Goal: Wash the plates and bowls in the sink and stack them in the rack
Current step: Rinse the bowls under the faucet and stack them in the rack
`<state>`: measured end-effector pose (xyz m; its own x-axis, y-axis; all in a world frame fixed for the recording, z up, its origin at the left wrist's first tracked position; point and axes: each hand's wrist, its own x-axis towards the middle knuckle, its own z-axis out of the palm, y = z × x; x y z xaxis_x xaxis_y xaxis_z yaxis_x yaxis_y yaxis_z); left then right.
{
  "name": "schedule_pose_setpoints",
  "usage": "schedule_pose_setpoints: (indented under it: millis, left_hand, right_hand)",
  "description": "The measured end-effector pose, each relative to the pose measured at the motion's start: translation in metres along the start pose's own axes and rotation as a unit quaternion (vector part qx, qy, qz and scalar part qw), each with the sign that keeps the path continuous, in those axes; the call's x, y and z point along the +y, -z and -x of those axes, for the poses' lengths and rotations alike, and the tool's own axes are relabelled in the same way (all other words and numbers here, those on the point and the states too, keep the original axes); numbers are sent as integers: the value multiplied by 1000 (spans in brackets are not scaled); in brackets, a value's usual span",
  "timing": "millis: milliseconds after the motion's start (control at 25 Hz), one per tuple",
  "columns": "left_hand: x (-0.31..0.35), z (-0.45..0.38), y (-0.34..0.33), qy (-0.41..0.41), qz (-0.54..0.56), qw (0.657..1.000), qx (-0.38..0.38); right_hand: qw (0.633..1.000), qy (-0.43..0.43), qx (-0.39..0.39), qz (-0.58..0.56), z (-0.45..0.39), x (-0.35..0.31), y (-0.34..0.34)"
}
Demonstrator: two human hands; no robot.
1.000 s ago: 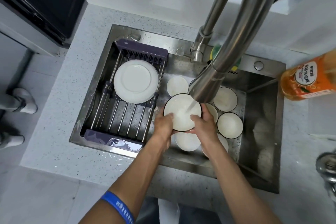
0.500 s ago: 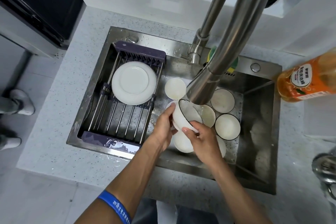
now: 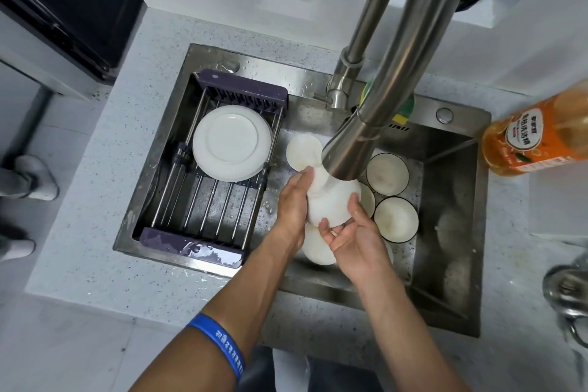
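Both hands clamped a white bowl [image 3: 334, 204] under the faucet [image 3: 350, 149], over the sink [image 3: 451, 264] middle: left hand [image 3: 294, 200] gripping its side, right hand [image 3: 346, 232] cupping beneath. Plates [image 3: 232, 143] sat in the rack [image 3: 191, 242] at the sink's left edge.

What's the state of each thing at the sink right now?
held bowl: bottom up under the spout, gripped by both hands
left hand: grips the bowl's side
right hand: fingers curled on the bowl's near edge
faucet: running, water hits the bowl
plates: stacked upside down in the rack
rack: sits across the sink's left side
bowls in the sink: upright, unwashed
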<state>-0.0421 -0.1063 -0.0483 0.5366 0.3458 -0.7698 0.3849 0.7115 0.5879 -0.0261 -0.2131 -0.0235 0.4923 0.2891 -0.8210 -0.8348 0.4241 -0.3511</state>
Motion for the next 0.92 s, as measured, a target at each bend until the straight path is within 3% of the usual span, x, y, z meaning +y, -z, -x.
schedule_pose_setpoints:
  millis: [120,320,400,480,520,560,640,680,720,760,800,840,920]
  left_hand:
    - [9,1,6,70,35,997,-24]
    - [20,9,36,104,137,982,-75]
    - [21,10,42,52,74,991,-96]
    - [18,7,50,-53,-145,979,-131]
    - [16,6,54,-128,-296,933,-157]
    - [14,3,59,-211,-440,855,-175]
    - [12,0,63,-366,-610,680,-175]
    - [13,-1,61,-421,-649,611,-169]
    - [13,0,60,-472,-667,555,-157]
    - [13,0,61,-518,-663,523,-136]
    - [14,-3,62,-546,-633,537,-113]
    - [15,0,62,-536,-578,608,-97]
    - [15,13,61,-384,-403,828,-62]
  right_hand:
    - [999,-14,39,-26,-8,-6,7]
    - [979,-93,137,115,-36,14,-13]
    - [966,-76,135,208,-43,22,-19]
    - [943,80,82,312,-40,19,-13]
    - [899,196,13,391,-33,12,-5]
    - [805,298,-66,508,-27,3,6]
    - [553,392,-177,713,-22,-14,27]
    - [467,398,-182,769,-24,-20,32]
    - [425,404,-162,794,-26,-21,34]
    - [406,424,-132,799,-26,-19,35]
    - [393,448,-95,798,-27,-16,37]
    - [387,464,-64,794,-24,-12,39]
    - [370,491,-44,788,-16,-2,44]
